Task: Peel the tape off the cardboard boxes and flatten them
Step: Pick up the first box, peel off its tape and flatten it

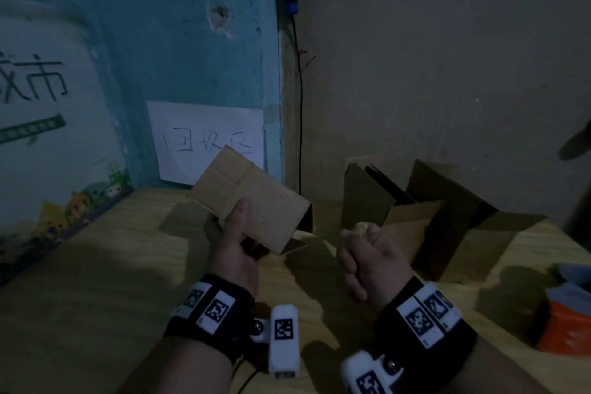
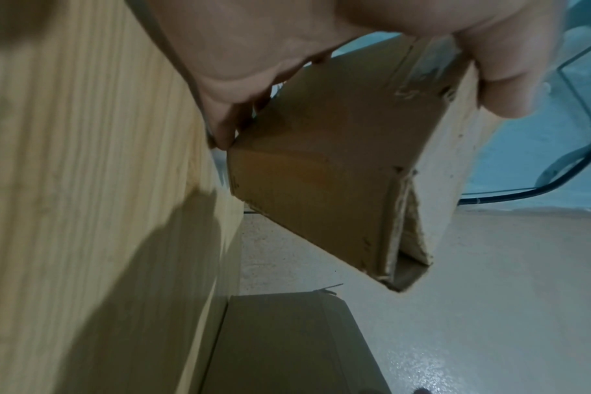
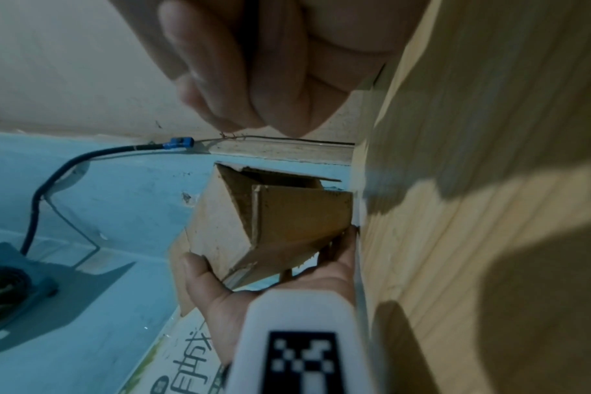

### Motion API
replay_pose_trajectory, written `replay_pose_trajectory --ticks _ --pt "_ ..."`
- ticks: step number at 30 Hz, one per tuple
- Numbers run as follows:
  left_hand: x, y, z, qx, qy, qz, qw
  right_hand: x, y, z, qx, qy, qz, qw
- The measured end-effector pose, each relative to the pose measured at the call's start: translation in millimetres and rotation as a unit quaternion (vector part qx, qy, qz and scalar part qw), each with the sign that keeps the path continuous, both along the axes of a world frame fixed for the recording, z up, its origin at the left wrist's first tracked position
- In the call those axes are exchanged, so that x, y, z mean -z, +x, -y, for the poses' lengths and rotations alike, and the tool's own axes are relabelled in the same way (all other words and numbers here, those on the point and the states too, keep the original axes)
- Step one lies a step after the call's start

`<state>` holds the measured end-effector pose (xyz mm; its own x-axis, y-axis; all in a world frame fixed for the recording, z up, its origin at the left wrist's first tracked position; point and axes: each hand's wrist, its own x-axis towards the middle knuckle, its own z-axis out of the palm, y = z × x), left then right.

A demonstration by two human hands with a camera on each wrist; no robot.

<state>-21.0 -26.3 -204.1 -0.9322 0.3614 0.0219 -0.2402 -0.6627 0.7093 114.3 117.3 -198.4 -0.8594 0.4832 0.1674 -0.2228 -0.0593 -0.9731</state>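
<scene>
My left hand (image 1: 230, 233) grips a small brown cardboard box (image 1: 256, 201) above the wooden table (image 1: 96, 297), thumb on its upper face and fingers underneath. The box is tilted, and its open end with loose flaps (image 2: 321, 173) points down to the right. The right wrist view shows that open end (image 3: 287, 213) with the left hand (image 3: 253, 288) below it. My right hand (image 1: 367, 253) is curled into a fist just right of the box and does not touch it. A small pale crumpled lump (image 1: 361, 228), seemingly tape, sticks out of the fist's top. The curled fingers (image 3: 253, 66) hide it in the right wrist view.
Two larger opened cardboard boxes (image 1: 367, 198) (image 1: 463, 217) stand at the back right against the grey wall. An orange and grey object (image 1: 566, 323) lies at the right edge. A white paper sign (image 1: 208, 137) hangs on the blue wall, beside a black cable (image 1: 300, 105).
</scene>
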Motion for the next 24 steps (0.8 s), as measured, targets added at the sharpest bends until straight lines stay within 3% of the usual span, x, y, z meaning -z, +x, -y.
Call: replay_pose_trajectory --ticks 4,8,11,17,24 --pt "-1.5 1.5 1.1 0.012 -0.004 0.015 1.0 3.5 0.6 1.9 -0.017 -0.034 0.035 0.999" --pt "-1.1 2.8 2.4 0.049 -0.002 0.048 0.998 1.1 -3.2 3.0 -0.033 0.009 0.118 0.992" --pt "-0.9 2.0 3.0 0.061 0.01 0.068 0.996 -3.5 -6.8 2.7 -0.018 -0.059 0.161 0.985" --pt "-1.2 0.5 6.4 0.057 0.027 0.097 0.993 -4.1 4.0 6.1 -0.009 -0.083 0.093 0.992" --pt "-2.6 2.9 7.4 0.083 0.055 0.131 0.986 -5.5 7.8 10.4 0.001 -0.113 0.174 0.978"
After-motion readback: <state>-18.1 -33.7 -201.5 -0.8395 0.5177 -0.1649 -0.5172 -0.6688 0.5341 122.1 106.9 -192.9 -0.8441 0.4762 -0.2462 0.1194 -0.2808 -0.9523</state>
